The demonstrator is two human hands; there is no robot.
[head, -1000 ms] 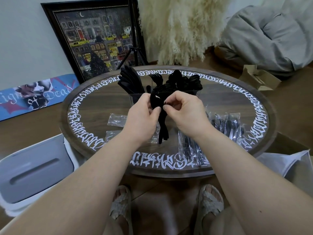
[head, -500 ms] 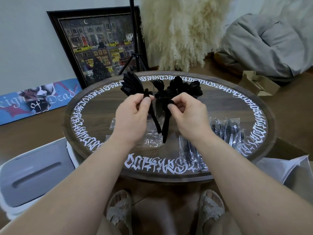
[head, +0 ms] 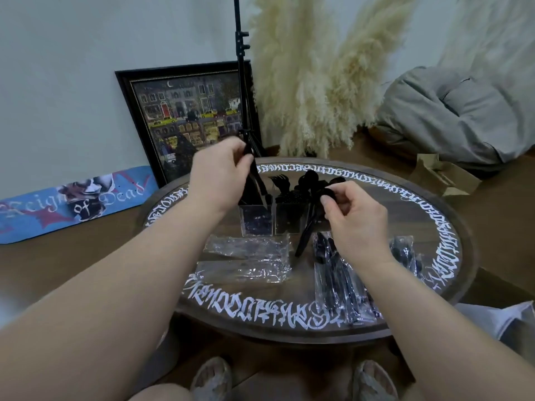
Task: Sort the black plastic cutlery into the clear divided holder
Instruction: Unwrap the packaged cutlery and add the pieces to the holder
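The left hand (head: 223,172) pinches a black knife (head: 256,180) just above the holder (head: 257,219) at frame centre, long axis steep, tip down-right into the left compartment; dropped askew, it could jam among pieces there. The right hand (head: 354,215) grips a spoon (head: 308,224), handle pointing down-left.

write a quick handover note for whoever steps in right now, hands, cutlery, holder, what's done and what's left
Left hand holds a black knife point-down over the holder's left compartment.
Right hand pinches a black spoon by its bowl, handle hanging down.
Clear holder at the table's far middle already holds knives, forks, spoons.
Empty wrappers lie in front.
Left: drop both pieces in, then unwrap the wrapped cutlery packs on the right.
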